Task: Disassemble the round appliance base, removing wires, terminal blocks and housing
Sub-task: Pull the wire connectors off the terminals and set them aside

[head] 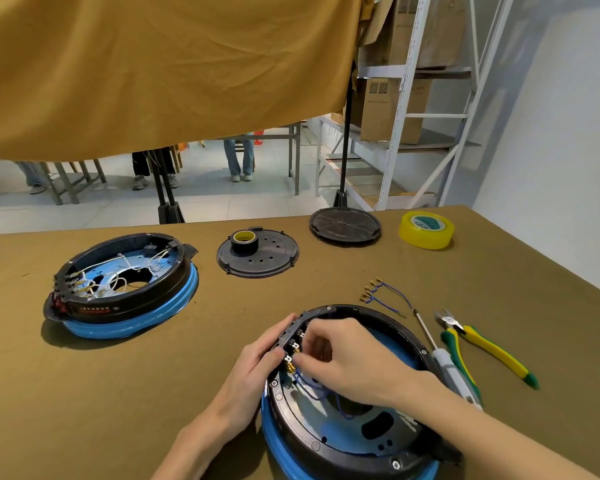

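A round black-and-blue appliance base (pixel 343 441) lies open side up at the near middle of the table. My left hand (pixel 260 355) grips its left rim from outside, next to a row of terminal blocks (pixel 293 344). My right hand (pixel 347 358) reaches inside the base, its fingertips pinched on a brass connector of the blue wires (pixel 309 386) at the terminal blocks. A loose bundle of blue wires with brass connectors (pixel 381 296) lies on the table behind the base.
A second base with white wires (pixel 118 282) sits at the left. Two black round covers (pixel 257 258) (pixel 345 225) lie farther back, one bearing a black tape roll (pixel 243 240). Yellow tape (pixel 426 230), a screwdriver (pixel 444 358) and green-yellow cutters (pixel 482 348) lie at the right.
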Motion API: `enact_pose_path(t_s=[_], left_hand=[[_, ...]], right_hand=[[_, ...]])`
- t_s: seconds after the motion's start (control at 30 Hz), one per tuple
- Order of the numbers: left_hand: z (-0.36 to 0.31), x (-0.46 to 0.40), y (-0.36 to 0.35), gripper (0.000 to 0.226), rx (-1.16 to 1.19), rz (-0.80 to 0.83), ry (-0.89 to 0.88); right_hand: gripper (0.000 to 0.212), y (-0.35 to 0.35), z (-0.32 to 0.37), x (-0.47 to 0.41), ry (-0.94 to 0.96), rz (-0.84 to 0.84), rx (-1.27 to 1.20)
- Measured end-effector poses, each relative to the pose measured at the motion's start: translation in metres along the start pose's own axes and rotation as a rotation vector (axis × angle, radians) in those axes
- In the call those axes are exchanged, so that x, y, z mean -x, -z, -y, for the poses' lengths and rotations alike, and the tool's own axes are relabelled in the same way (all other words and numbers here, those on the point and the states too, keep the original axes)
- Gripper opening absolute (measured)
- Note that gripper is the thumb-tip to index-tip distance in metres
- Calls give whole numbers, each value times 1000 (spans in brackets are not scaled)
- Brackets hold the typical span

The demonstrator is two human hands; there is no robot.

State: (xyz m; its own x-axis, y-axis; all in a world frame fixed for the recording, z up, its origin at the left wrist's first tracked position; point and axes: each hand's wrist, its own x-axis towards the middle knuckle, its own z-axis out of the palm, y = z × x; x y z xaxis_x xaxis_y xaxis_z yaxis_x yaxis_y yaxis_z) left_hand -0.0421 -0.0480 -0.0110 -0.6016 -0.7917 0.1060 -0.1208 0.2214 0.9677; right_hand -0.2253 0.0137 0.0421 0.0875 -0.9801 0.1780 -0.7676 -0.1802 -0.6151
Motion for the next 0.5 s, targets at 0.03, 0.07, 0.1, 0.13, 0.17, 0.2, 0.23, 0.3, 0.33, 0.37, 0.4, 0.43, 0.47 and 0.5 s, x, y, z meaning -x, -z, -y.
enact_pose_path(t_s=[0.03, 0.07, 0.1, 0.13, 0.17, 0.2, 0.23, 0.3, 0.33, 0.37, 0.4, 0.43, 0.47, 0.5], left_hand=[[-1, -1, -1, 72, -14, -16, -1], [-1, -1, -2, 72, -31, -35, 0], [-2, -2, -3, 71, -44, -52, 2], [-2, -2, -4, 68, -50, -62, 4], [-1, -2, -5, 64, -52, -70, 5], [-1, -2, -5, 61, -54, -77, 5], [-2, -2, -6, 59, -56, -84, 4], [-2, -1, -6, 58, -63, -98, 0], [-2, -1, -5, 59, -66, -102, -3], [-2, 0, -5, 59, -65, -102, -7], [-1, 0, -5, 60, -62, -101, -11], [-1, 0, -5, 61, -57, -102, -16], [-2, 0, -5, 64, -54, -103, -18], [-2, 0, -5, 69, -54, -104, -19]], right_hand=[[23, -2, 0, 2, -7, 39, 19], [23, -5, 1, 3, -17, 53, 38], [22, -7, 0, 2, -28, 46, 50], [20, -8, -2, 0, -42, 31, 49], [18, -8, -3, -3, -61, 17, 40], [17, -8, -3, -5, -85, 11, 33], [16, -7, -3, -7, -107, 9, 36], [17, -8, -3, -8, -133, 2, 67], [18, -8, -2, -8, -142, -5, 89], [19, -9, -2, -8, -151, -9, 106], [18, -10, -1, -7, -156, -13, 116], [18, -11, -1, -7, -155, -17, 120], [16, -11, -2, -6, -151, -20, 125], [15, -12, -2, -6, -146, -22, 130]])
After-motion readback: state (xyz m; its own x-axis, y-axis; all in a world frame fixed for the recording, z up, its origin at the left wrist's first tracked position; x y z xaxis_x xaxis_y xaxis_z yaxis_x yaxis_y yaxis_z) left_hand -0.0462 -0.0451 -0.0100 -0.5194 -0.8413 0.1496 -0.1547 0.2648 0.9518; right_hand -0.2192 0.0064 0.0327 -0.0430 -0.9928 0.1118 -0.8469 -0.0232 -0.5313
